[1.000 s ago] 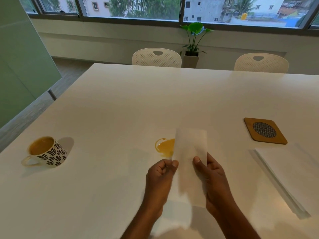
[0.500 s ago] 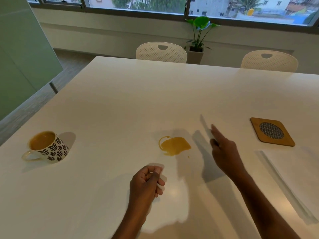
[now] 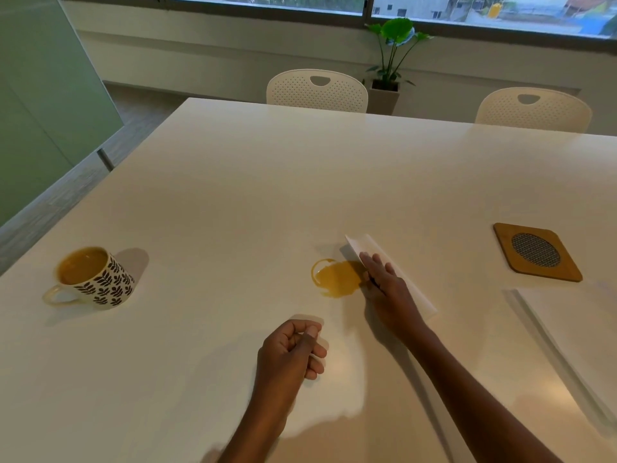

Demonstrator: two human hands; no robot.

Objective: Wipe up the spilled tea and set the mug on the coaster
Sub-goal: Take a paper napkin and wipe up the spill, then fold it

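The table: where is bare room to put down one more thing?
The table is bare from the far edge by the chairs down to the tea puddle, and between the mug and the puddle. The right side is crowded: coaster, white sheets, right hand on the tissue.

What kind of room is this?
Probably an office meeting room or break room: a long white table, matching perforated chairs along it, and a wide window onto buildings.
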